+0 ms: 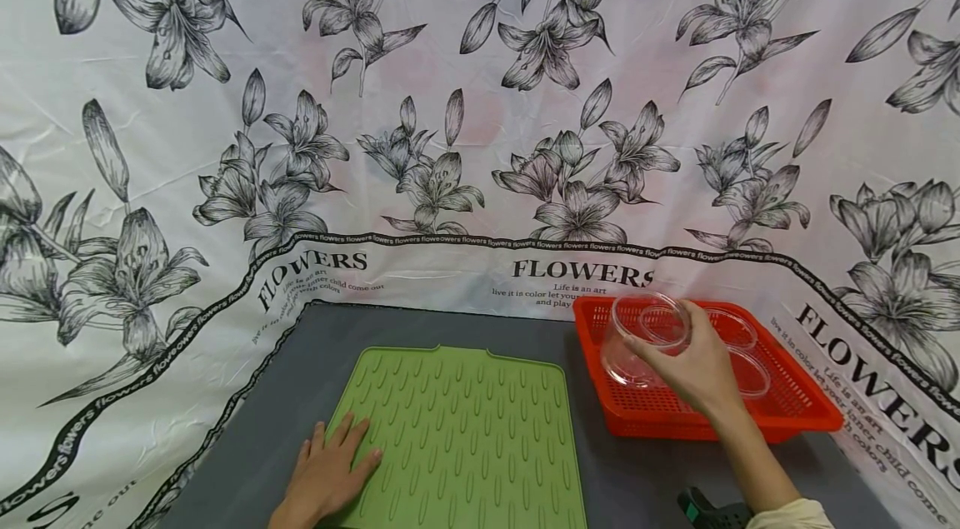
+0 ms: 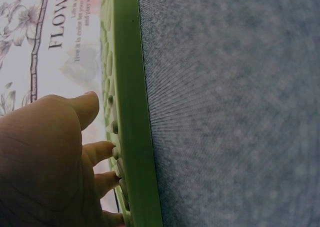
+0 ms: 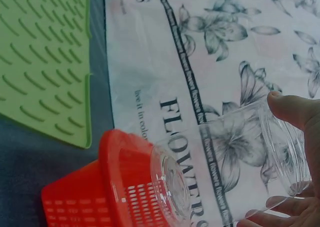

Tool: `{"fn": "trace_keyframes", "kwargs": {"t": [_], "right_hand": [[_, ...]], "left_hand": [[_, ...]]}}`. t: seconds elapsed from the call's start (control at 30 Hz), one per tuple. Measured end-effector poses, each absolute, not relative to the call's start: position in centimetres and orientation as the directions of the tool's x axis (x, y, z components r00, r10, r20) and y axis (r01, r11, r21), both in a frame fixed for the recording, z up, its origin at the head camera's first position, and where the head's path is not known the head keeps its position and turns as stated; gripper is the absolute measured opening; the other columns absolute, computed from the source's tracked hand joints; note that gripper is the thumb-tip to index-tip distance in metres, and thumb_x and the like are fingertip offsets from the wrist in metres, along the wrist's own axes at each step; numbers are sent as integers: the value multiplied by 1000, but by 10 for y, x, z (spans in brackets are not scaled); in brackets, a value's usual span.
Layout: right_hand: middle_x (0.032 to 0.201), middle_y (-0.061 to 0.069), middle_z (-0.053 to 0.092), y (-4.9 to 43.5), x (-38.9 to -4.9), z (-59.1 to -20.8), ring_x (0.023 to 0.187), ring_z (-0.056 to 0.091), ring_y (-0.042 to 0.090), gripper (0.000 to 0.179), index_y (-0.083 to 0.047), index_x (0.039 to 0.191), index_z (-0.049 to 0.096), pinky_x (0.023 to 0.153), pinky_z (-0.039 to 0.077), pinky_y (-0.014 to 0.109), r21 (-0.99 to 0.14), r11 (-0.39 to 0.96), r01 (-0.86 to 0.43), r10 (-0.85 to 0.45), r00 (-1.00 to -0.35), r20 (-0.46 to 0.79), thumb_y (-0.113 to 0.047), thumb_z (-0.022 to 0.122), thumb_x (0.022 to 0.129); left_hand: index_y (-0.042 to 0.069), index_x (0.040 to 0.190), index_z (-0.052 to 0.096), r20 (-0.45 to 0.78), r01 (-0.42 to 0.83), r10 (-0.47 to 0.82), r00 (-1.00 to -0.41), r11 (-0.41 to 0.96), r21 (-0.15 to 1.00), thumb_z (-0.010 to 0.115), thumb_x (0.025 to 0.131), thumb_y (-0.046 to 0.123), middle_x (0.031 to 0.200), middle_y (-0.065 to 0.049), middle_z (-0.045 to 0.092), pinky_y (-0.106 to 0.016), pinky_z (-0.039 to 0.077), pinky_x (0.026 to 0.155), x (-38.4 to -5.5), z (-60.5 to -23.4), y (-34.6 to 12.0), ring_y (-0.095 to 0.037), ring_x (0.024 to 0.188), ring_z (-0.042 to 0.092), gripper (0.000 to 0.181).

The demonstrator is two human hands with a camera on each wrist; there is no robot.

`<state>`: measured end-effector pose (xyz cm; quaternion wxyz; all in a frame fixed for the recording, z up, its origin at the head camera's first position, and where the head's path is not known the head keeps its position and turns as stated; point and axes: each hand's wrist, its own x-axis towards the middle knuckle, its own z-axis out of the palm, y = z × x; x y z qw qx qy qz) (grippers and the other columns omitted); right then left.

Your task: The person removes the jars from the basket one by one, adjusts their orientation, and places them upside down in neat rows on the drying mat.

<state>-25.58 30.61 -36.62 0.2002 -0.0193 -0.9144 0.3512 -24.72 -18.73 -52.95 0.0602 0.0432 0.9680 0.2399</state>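
Note:
My right hand point(image 1: 697, 362) grips a clear jar point(image 1: 621, 346) near its rim, thumb on one side and fingers on the other. The jar is held over the left part of a red plastic basket point(image 1: 660, 426). In the right wrist view the see-through jar point(image 3: 230, 152) shows a ridged rim by the thumb, and its base overlaps the basket's edge. Inside the basket, right of the hand, are clear round pieces point(image 1: 752, 372), partly covered by the wrist. My left hand point(image 1: 326, 466) rests with spread fingers on the left edge of a green ridged mat point(image 1: 465, 429).
The mat lies on a grey tabletop point(image 1: 315, 371), left of the basket. A white floral cloth point(image 1: 442, 279) hangs behind and beside the table. A dark object with a green patch point(image 1: 701, 508) is at the right forearm, by a cream sleeve point(image 1: 791, 515).

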Motion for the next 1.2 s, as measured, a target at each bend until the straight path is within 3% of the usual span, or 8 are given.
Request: {"fn": "trace_keyframes", "kwargs": {"t": [0.27, 0.83, 1.2], "right_hand": [[146, 30, 48, 297, -249, -354, 117, 57, 47, 102, -4, 158, 27, 86, 59, 61, -658, 739, -146, 143, -920, 364, -54, 78, 85], [151, 28, 45, 281, -237, -344, 128, 52, 49, 104, -7, 160, 24, 96, 50, 70, -651, 737, -185, 65, -938, 340, -54, 77, 85], [149, 26, 49, 269, -231, -350, 122, 56, 47, 104, -6, 159, 27, 89, 57, 61, -644, 737, -206, 25, -943, 331, -54, 80, 83]], "left_hand": [[13, 154, 45, -110, 48, 111, -988, 883, 466, 49, 101, 60, 165, -24, 29, -83, 11, 112, -249, -531, -188, -67, 146, 8, 71], [13, 154, 46, -115, 39, 108, -987, 874, 484, 49, 101, 61, 166, -25, 25, -84, 10, 111, -251, -530, -187, -68, 145, 6, 72], [11, 153, 47, 21, 90, 90, -996, 891, 444, 54, 101, 55, 166, -23, 27, -81, 16, 114, -248, -523, -177, -62, 149, 10, 69]]}}
